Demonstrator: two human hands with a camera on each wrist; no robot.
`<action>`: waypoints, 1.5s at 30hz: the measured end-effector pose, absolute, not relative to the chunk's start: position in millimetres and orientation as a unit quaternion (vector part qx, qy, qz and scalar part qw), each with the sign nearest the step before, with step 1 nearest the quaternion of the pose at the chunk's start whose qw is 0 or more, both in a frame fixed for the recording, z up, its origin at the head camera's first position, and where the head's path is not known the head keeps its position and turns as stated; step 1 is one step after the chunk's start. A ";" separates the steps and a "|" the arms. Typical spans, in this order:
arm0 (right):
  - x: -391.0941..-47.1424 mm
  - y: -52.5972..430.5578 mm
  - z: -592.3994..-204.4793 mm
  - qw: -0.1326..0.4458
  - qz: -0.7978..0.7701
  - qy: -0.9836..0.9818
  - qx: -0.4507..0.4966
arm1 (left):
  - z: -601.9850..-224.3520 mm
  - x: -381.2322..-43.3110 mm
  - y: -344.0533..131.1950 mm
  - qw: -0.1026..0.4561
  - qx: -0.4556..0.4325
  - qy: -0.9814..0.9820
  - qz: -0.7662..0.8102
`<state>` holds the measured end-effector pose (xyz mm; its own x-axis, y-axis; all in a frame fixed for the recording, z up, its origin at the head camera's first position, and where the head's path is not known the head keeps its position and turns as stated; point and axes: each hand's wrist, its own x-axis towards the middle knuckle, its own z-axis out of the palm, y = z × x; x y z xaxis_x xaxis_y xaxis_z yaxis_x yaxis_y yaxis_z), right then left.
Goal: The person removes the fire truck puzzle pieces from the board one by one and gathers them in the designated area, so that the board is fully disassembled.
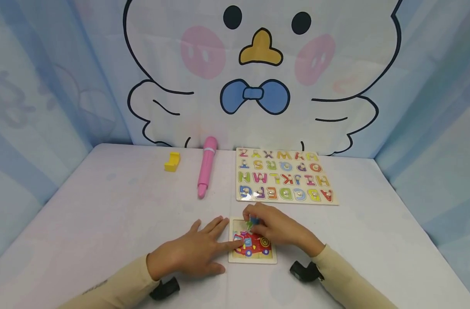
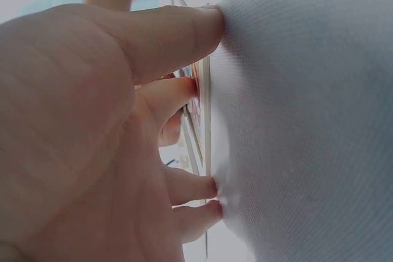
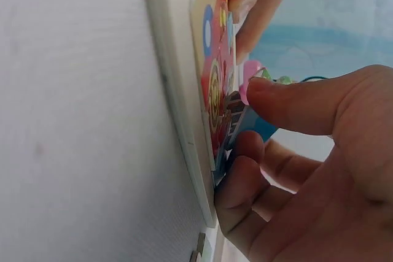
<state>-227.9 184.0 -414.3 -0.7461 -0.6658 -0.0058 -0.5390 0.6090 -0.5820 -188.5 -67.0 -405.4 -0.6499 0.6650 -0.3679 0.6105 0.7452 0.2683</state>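
A small framed jigsaw puzzle [image 1: 253,260] with a red vehicle picture lies flat before me. My left hand [image 1: 198,254] is spread on the table at its left side, one finger pressing on the picture. In the left wrist view, the thumb and other fingertips of that hand [image 2: 92,102] touch the cloth. Over the upper part of the frame, my right hand [image 1: 275,225] pinches a blue and green puzzle piece [image 1: 254,220]. The right wrist view shows this piece [image 3: 260,123] tilted up from the picture, between thumb and fingers, partly hidden by them.
Behind the puzzle lies a wooden alphabet board [image 1: 286,201] full of coloured letters. A pink pen-shaped stick [image 1: 207,167] and a small yellow block [image 1: 172,162] stand to its left. A printed curtain [image 1: 254,128] borders the table's back edge.
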 end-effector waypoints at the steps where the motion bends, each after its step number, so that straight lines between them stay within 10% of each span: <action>1: -228.7 185.1 -414.3 0.115 -0.297 0.886 -0.338 | -405.5 -188.6 -66.8 0.227 0.351 0.906 0.061; 45: -264.3 284.5 -386.9 0.187 -0.256 0.910 -0.266 | -405.4 -187.3 -67.4 0.230 0.348 0.906 0.078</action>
